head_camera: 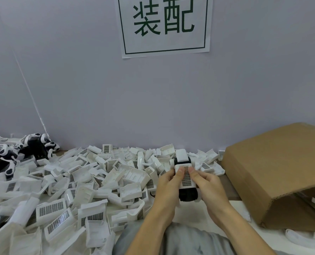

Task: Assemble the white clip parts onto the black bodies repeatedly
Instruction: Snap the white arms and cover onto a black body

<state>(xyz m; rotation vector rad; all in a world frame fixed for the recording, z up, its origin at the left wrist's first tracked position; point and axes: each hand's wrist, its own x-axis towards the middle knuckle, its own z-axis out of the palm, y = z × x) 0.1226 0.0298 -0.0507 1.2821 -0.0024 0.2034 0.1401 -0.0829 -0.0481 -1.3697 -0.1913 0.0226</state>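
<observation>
The white clip part (pixel 185 176) sits on top of a black body (pixel 188 195), and both are held up between two hands just above the table edge. The left hand (pixel 166 188) curls around the left side with its thumb pressed on the grille face; the right hand (pixel 207 186) grips the right side, thumb beside the other. Both forearms angle in from below. Left of the grip lies a heap of white parts (pixel 70 190); to its right, a cardboard box (pixel 274 172).

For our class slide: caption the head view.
Both hands press a white clip part onto a black body.
</observation>
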